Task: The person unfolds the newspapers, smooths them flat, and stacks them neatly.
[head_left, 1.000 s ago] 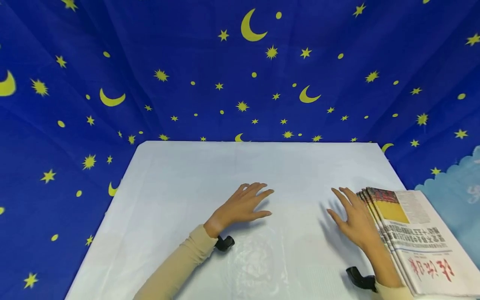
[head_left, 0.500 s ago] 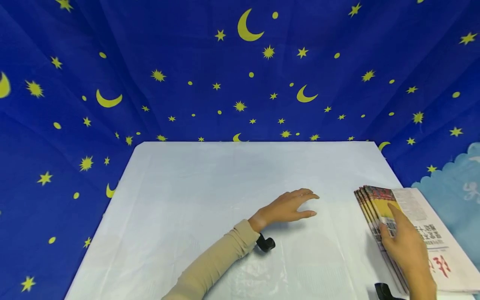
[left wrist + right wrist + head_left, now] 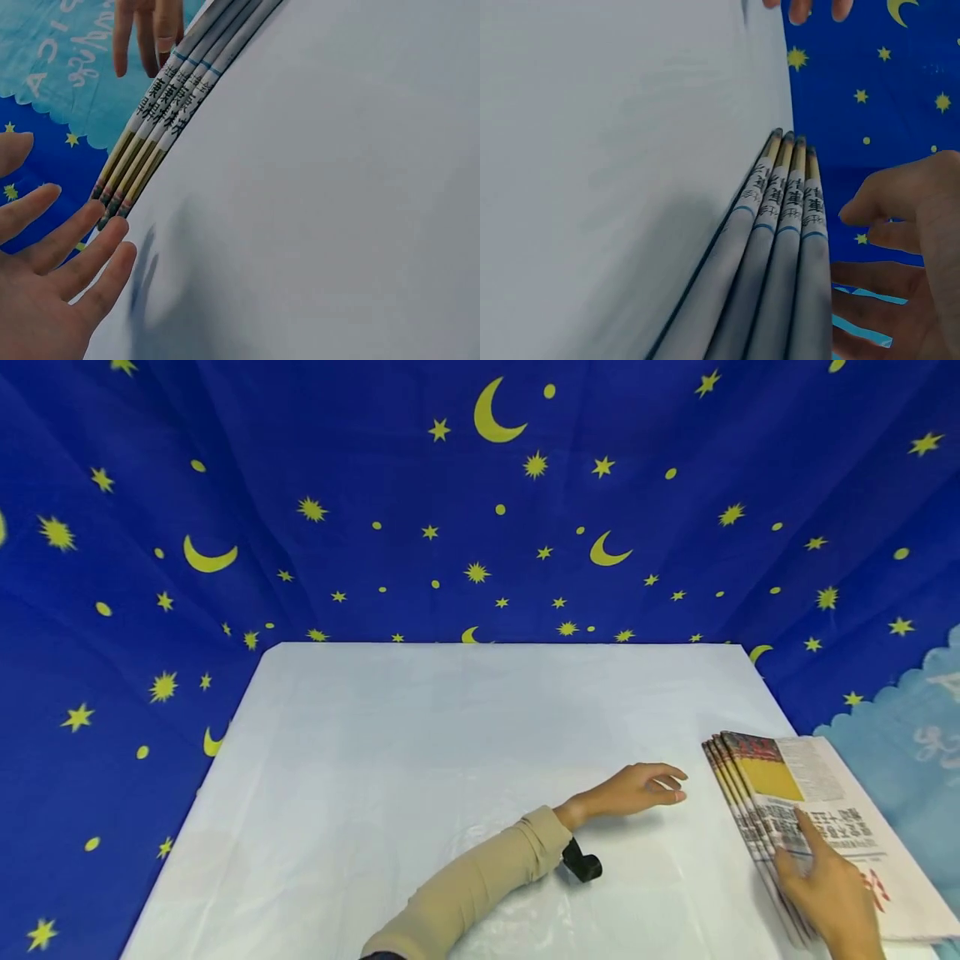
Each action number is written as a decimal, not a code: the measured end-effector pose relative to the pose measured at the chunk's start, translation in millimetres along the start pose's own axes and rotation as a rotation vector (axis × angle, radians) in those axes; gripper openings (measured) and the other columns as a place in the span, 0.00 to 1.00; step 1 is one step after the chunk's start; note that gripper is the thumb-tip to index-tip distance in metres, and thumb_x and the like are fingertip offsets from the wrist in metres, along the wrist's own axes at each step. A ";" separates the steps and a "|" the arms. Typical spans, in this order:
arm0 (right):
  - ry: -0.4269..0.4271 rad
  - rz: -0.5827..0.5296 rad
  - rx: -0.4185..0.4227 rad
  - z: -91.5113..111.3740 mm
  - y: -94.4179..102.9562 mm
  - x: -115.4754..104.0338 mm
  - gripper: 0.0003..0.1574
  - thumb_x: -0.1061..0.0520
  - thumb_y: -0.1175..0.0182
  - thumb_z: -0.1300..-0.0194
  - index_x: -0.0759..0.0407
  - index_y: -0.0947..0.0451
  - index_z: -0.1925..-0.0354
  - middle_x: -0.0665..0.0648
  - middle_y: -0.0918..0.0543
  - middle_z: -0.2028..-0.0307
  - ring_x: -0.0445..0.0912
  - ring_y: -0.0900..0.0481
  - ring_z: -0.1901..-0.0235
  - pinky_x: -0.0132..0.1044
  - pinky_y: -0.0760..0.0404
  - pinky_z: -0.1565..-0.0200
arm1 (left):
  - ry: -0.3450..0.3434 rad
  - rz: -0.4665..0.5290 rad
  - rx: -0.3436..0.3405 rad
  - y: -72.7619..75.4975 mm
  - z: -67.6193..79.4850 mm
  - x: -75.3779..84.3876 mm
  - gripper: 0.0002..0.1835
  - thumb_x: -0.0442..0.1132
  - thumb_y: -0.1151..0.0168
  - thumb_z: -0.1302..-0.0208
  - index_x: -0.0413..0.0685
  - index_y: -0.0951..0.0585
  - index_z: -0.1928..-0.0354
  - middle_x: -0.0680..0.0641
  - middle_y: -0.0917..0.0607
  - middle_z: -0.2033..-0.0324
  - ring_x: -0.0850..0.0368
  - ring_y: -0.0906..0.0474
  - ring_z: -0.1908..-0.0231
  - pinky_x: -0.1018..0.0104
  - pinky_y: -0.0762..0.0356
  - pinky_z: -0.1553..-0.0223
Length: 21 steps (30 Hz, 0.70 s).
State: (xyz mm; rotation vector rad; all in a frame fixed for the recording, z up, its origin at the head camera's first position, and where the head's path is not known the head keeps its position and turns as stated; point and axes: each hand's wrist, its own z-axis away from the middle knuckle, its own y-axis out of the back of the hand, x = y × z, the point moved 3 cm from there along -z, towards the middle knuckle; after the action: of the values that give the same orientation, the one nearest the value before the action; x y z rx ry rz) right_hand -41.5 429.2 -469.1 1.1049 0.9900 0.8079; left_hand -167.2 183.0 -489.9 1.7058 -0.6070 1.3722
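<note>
Several folded newspapers (image 3: 832, 839) lie overlapped in a stack on the right of the table, their folded edges fanned to the left. The top one shows a yellow picture and red lettering. My right hand (image 3: 836, 893) is over the near part of the stack, thumb and index finger spread apart. In the right wrist view, this hand (image 3: 907, 262) is beside the folded edges (image 3: 780, 247), holding nothing. My left hand (image 3: 637, 789) hovers left of the stack with relaxed fingers. The left wrist view shows its fingers (image 3: 79, 255) spread near the far end of the papers (image 3: 161, 112).
A white sheet covers the table (image 3: 450, 718). Blue cloth (image 3: 420, 468) with yellow moons and stars hangs behind and at the sides. A light blue cloud print (image 3: 915, 710) is at the right. Black wrist mount (image 3: 581, 864) sits under the left wrist.
My left hand has moved right across the table toward the newspapers. The right hand has gone from the stack's left side to over its near part.
</note>
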 end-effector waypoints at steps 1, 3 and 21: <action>0.008 0.000 0.002 0.4 -1.3 0.3 0.48 0.49 0.47 0.34 0.69 0.54 0.27 0.89 0.33 0.49 0.82 0.28 0.57 0.67 0.26 0.64 | 0.006 0.021 0.009 -0.3 -1.6 0.7 0.24 0.45 0.50 0.24 0.45 0.32 0.31 0.44 0.22 0.40 0.64 0.23 0.44 0.78 0.27 0.48; 0.011 -0.001 -0.003 1.5 -4.3 1.2 0.48 0.51 0.46 0.35 0.69 0.55 0.27 0.89 0.33 0.49 0.83 0.28 0.56 0.67 0.27 0.62 | 0.011 0.051 0.023 -0.1 -4.2 2.2 0.24 0.44 0.50 0.24 0.44 0.32 0.31 0.45 0.21 0.41 0.63 0.22 0.44 0.77 0.27 0.48; 0.146 -0.105 0.325 18.7 -23.4 4.2 0.31 0.67 0.47 0.48 0.81 0.31 0.45 0.89 0.27 0.61 0.82 0.28 0.66 0.68 0.31 0.65 | 0.117 0.256 -0.010 -3.0 -9.7 -5.5 0.26 0.45 0.51 0.24 0.43 0.35 0.29 0.43 0.22 0.40 0.54 0.22 0.43 0.69 0.24 0.46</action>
State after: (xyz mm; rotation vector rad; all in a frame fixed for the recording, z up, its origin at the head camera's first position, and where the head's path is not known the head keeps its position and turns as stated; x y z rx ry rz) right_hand -21.5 420.4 -490.1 1.2705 1.3256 0.6630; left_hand -171.6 191.9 -495.6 1.5669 -0.7840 1.6319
